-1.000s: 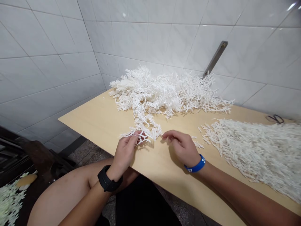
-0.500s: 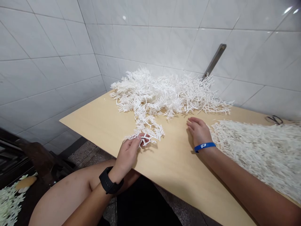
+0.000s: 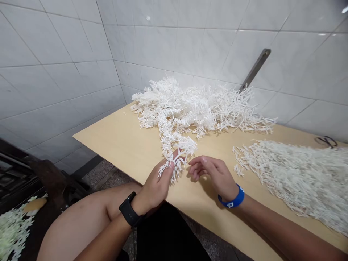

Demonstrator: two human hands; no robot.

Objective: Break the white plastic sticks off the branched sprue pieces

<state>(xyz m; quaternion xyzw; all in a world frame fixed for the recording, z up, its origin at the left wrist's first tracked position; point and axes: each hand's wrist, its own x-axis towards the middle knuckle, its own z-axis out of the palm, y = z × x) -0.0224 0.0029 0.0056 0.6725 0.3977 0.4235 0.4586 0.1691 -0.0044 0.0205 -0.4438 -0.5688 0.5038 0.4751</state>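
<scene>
Between the thumb and fingers of my left hand is a white branching plastic sprig, its thin tips spreading past the fingertips. More white sprigs run from it back to a large tangled heap at the rear of the table. My right hand is just right of the held sprig, fingers curved and apart, with nothing visible in them. A small gap separates its fingertips from the sprig's tips. To its right lies a broad pile of small off-white pieces.
The wooden table stands against tiled walls. A metal bracket is fixed on the wall behind the heap. A dark looped object, perhaps scissors, lies at the back right. Pale green-white pieces sit low on the left.
My right hand has moved from beside the off-white pile leftward and nearer, towards the held sprig. My left hand has shifted slightly right, turning the sprig. The view has swung slightly left.
</scene>
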